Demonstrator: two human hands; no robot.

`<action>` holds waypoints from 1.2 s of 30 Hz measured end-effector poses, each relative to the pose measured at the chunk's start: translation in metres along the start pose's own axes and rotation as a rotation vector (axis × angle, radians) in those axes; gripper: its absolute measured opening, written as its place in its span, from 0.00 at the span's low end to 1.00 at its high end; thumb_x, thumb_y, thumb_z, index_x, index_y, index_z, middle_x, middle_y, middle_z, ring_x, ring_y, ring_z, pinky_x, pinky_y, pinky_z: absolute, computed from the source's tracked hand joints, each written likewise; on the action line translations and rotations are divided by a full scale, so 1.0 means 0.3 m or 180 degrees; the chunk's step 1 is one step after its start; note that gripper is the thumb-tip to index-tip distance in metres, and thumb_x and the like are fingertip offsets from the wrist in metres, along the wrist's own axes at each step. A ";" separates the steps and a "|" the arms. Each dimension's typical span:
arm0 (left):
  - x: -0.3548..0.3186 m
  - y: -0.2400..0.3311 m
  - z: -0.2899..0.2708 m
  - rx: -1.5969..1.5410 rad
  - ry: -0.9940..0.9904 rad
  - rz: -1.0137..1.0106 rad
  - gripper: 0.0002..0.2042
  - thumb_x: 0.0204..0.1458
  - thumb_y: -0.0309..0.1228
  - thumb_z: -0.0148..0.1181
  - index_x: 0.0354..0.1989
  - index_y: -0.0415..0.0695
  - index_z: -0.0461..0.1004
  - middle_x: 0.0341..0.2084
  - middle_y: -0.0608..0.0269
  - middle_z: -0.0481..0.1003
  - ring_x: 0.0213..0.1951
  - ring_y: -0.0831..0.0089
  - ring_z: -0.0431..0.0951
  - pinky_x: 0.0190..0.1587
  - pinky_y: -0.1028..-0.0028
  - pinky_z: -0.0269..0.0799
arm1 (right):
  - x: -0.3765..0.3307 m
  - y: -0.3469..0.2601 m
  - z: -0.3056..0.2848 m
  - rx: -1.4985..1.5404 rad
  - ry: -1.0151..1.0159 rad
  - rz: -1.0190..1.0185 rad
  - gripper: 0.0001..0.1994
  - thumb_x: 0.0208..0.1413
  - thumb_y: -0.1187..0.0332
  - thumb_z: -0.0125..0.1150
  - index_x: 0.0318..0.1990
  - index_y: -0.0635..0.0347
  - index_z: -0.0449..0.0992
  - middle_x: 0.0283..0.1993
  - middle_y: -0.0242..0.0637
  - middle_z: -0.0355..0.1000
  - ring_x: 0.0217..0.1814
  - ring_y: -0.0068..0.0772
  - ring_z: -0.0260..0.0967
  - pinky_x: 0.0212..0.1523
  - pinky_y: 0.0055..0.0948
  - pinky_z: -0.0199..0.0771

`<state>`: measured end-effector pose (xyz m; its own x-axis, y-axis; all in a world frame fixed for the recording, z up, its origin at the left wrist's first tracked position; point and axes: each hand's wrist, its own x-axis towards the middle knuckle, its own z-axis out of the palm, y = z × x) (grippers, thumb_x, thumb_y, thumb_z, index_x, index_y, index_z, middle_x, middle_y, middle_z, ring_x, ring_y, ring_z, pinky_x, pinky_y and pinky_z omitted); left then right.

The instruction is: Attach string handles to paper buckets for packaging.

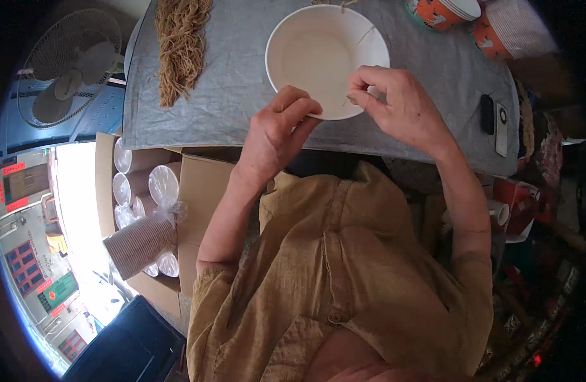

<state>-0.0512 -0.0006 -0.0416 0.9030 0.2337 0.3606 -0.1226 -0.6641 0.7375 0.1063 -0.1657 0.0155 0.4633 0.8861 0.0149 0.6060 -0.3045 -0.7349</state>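
A white paper bowl (318,54) sits tilted toward me on the grey cloth-covered table (235,76). My left hand (277,130) grips the bowl's near rim between thumb and fingers. My right hand (398,102) pinches a thin piece of string (360,39) at the right side of the rim; the string runs up across the inside of the bowl.
A bundle of tan twine (180,41) lies at the table's left. Orange printed cups (443,11) stand at the back right, a dark phone (488,114) and a white device (501,130) at the right edge. A cardboard box (197,184) with sleeves of cups (146,188) sits at lower left, a fan (67,70) beyond.
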 end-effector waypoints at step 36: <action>-0.111 0.016 0.038 0.0758 0.0045 0.0271 0.13 0.43 0.19 0.60 0.38 0.46 0.78 0.35 0.64 0.74 0.34 0.64 0.80 0.34 0.67 0.78 | -0.045 -0.022 0.086 0.0948 -0.0232 0.0477 0.06 0.61 0.74 0.57 0.34 0.67 0.74 0.22 0.33 0.73 0.24 0.19 0.70 0.27 0.25 0.70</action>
<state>-0.0772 -0.0198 -0.0565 0.8874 0.1785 0.4249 -0.0961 -0.8300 0.5494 0.0793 -0.1665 0.0026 0.4788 0.8652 -0.1489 0.3142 -0.3272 -0.8912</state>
